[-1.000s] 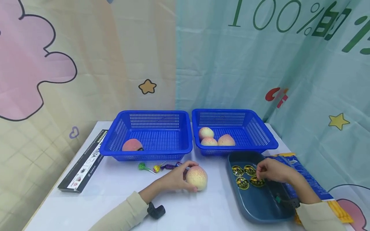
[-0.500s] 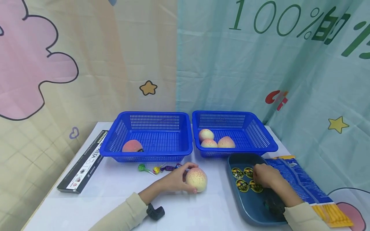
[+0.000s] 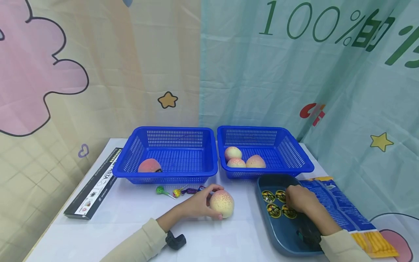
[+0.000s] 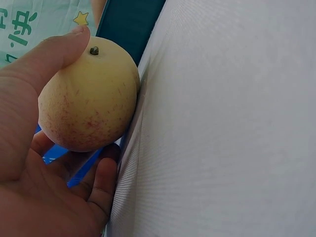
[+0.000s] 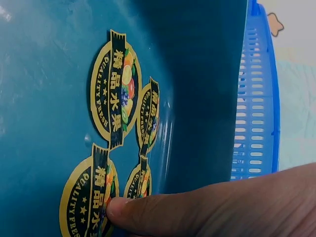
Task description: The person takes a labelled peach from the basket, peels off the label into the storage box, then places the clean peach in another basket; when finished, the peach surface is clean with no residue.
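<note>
My left hand (image 3: 202,204) holds a yellow-pink peach (image 3: 223,204) on the white table, in front of the baskets. In the left wrist view the thumb (image 4: 54,57) lies over the peach near its stem, with fingers behind and beneath. Inside a dark teal tray (image 3: 278,236), my right hand (image 3: 302,199) is lowered with bent fingers. Several round black-and-gold fruit stickers (image 5: 116,91) lie on the tray's floor. In the right wrist view the thumb (image 5: 148,215) touches the edge of one sticker (image 5: 81,202); the other fingertips are hidden.
A left blue basket (image 3: 180,174) contains one peach (image 3: 149,166); a right blue basket (image 3: 271,170) contains 3 peaches. Lollipops (image 3: 160,190) and a purple-wrapped candy (image 3: 191,190) lie before them. A long black box (image 3: 93,187) lies left, a blue-yellow packet (image 3: 343,207) right.
The right hand has moved down and slightly left among the stickers in the tray, then stayed about there. The left hand and its peach have hardly moved.
</note>
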Tool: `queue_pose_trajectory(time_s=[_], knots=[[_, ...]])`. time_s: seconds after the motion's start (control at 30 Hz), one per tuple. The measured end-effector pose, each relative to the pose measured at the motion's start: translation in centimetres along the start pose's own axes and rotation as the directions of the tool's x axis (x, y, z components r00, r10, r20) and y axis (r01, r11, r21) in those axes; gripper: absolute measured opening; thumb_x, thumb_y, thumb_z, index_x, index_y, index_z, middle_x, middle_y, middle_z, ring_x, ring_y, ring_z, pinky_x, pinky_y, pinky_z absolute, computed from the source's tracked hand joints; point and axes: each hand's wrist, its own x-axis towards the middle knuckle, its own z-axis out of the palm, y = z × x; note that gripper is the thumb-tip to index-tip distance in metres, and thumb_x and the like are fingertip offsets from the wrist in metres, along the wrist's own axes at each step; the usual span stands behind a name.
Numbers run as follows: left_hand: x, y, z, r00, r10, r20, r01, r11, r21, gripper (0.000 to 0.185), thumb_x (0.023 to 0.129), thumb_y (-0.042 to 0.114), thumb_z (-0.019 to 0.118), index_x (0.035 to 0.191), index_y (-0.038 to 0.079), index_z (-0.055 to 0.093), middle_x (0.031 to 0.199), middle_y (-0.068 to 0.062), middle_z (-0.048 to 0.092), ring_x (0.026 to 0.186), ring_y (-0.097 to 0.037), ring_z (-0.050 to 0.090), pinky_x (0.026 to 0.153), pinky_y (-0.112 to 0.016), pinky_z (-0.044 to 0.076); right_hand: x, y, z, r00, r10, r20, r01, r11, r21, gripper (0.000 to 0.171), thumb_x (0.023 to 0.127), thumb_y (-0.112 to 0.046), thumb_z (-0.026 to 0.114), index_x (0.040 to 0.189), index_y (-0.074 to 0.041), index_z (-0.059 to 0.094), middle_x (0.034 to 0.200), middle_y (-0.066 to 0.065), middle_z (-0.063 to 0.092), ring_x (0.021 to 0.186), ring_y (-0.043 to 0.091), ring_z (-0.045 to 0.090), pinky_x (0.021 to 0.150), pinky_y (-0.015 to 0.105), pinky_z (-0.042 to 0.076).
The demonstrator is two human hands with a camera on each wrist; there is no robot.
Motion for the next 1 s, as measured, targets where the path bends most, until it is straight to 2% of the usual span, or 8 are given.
queue_pose_trajectory(time_s=[0.13, 0.27, 0.4, 0.53, 0.63, 0.73, 0.87, 1.0], knots=[[0.0, 0.0, -0.1, 1.0, 0.003, -0.005, -0.003, 1.0, 0.012, 0.083, 0.078, 0.022, 0.09, 0.146, 0.013, 0.044, 0.134, 0.004, 0.055, 0.107, -0.013, 0.06, 0.09, -0.029, 0.053, -0.1, -0.1, -0.6, 1.0, -0.024, 0.002, 0.024, 1.0, 0.005, 0.022, 0.088, 0.0, 0.064, 0.069, -0.011, 0.062, 0.062, -0.001, 0.052, 0.056, 0.016, 0.048, 0.051, 0.031, 0.039], [-0.1, -0.1, 0.1, 1.0, 0.018, -0.008, -0.018, 1.0, 0.024, 0.083, 0.077, 0.023, 0.091, 0.145, 0.011, 0.045, 0.133, 0.004, 0.055, 0.107, -0.013, 0.061, 0.089, -0.029, 0.053, -0.4, 0.2, -2.9, 0.986, -0.16, -0.041, 0.164, 0.98, 0.113, 0.011, 0.094, -0.005, 0.067, 0.085, -0.008, 0.072, 0.075, -0.003, 0.063, 0.065, 0.013, 0.053, 0.056, 0.032, 0.048], [0.0, 0.0, 0.2, 0.995, 0.098, -0.015, -0.096, 0.992, 0.084, 0.082, 0.075, 0.027, 0.092, 0.143, 0.014, 0.048, 0.133, 0.004, 0.056, 0.111, -0.013, 0.06, 0.09, -0.028, 0.054, -0.3, 1.9, -6.1, 0.929, -0.278, -0.244, 0.342, 0.898, 0.277, 0.01, 0.098, -0.009, 0.068, 0.106, -0.004, 0.073, 0.092, 0.003, 0.069, 0.075, 0.015, 0.06, 0.064, 0.026, 0.054], [0.3, 1.4, 0.3, 0.981, 0.19, -0.038, -0.182, 0.972, 0.149, 0.082, 0.074, 0.031, 0.092, 0.142, 0.02, 0.049, 0.134, 0.006, 0.056, 0.114, -0.014, 0.058, 0.09, -0.03, 0.054, 0.7, 5.2, -8.1, 0.887, -0.223, -0.405, 0.37, 0.867, 0.333, 0.035, 0.099, -0.014, 0.068, 0.13, -0.001, 0.06, 0.122, 0.018, 0.063, 0.107, 0.03, 0.058, 0.082, 0.029, 0.054], [1.3, 3.8, -0.2, 0.963, 0.253, -0.092, -0.239, 0.96, 0.143, 0.082, 0.074, 0.027, 0.092, 0.143, 0.02, 0.048, 0.137, 0.006, 0.054, 0.117, -0.015, 0.056, 0.09, -0.032, 0.054, 2.2, 7.9, -8.3, 0.925, -0.174, -0.338, 0.308, 0.864, 0.398, 0.063, 0.098, -0.019, 0.07, 0.15, -0.002, 0.04, 0.151, 0.029, 0.036, 0.134, 0.049, 0.034, 0.101, 0.058, 0.044], [3.3, 7.0, -1.0, 0.934, 0.315, -0.169, -0.294, 0.946, 0.137, 0.083, 0.074, 0.02, 0.091, 0.144, 0.016, 0.046, 0.141, 0.002, 0.052, 0.118, -0.016, 0.056, 0.089, -0.033, 0.055, 3.5, 10.3, -7.7, 0.964, -0.145, -0.222, 0.234, 0.855, 0.462, 0.081, 0.097, -0.022, 0.07, 0.158, -0.001, 0.021, 0.16, 0.034, 0.009, 0.138, 0.064, 0.013, 0.094, 0.083, 0.027], [7.2, 10.6, -2.5, 0.914, 0.333, -0.231, -0.308, 0.942, 0.135, 0.084, 0.076, 0.015, 0.09, 0.147, 0.012, 0.044, 0.142, -0.003, 0.05, 0.112, -0.017, 0.059, 0.083, -0.031, 0.058, 4.0, 12.3, -6.4, 0.986, -0.089, -0.144, 0.148, 0.866, 0.478, 0.091, 0.098, -0.029, 0.068, 0.16, -0.001, 0.008, 0.159, 0.038, 0.002, 0.136, 0.068, 0.01, 0.091, 0.086, 0.025], [12.0, 12.2, -4.3, 0.927, 0.31, -0.212, -0.279, 0.946, 0.166, 0.083, 0.078, 0.015, 0.089, 0.148, 0.013, 0.043, 0.141, -0.004, 0.05, 0.112, -0.016, 0.058, 0.078, -0.028, 0.058, 3.9, 12.9, -5.6, 0.993, -0.063, -0.104, 0.108, 0.848, 0.519, 0.097, 0.099, -0.034, 0.065, 0.161, -0.004, -0.002, 0.153, 0.045, 0.011, 0.133, 0.069, 0.019, 0.091, 0.083, 0.032]])
